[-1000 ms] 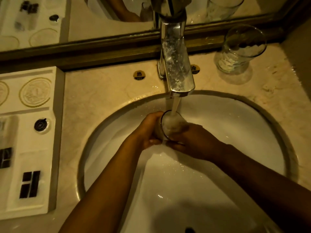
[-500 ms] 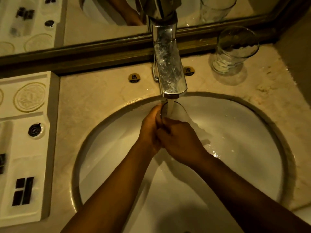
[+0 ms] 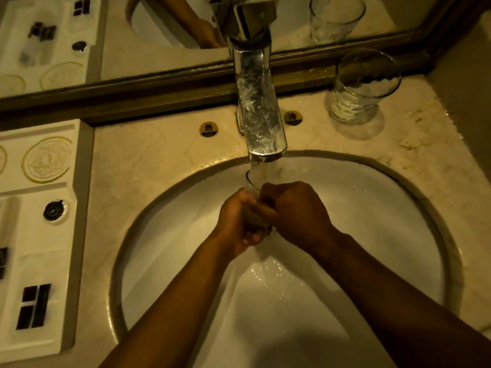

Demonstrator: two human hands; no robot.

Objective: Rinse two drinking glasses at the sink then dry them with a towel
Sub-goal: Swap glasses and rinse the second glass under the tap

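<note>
Far left of both grips, a white moulded amenity tray (image 3: 39,235) sits on the beige marble surface (image 3: 148,166), bearing a round embossed emblem and small dark items. Between tray and hands, a round dark "hot" label (image 3: 208,129) lies on the surface behind the white oval sink basin (image 3: 398,235).

The left hand (image 3: 236,224) is over the basin, fingers curled round the lower part of a clear drinking glass (image 3: 253,205). The right hand (image 3: 297,211) meets it from the opposite side, fingers clenched on the same glass. The glass is held between both grips, its rim directly under the chrome rectangular faucet (image 3: 261,112); running water (image 3: 265,172) falls into it and spills into the basin below the hands.

Right of the faucet lies a second round label (image 3: 293,118). Well apart from the right grip, at the rear right, a second clear drinking glass (image 3: 361,88) stands upright on the surface before the framed mirror (image 3: 159,78).
</note>
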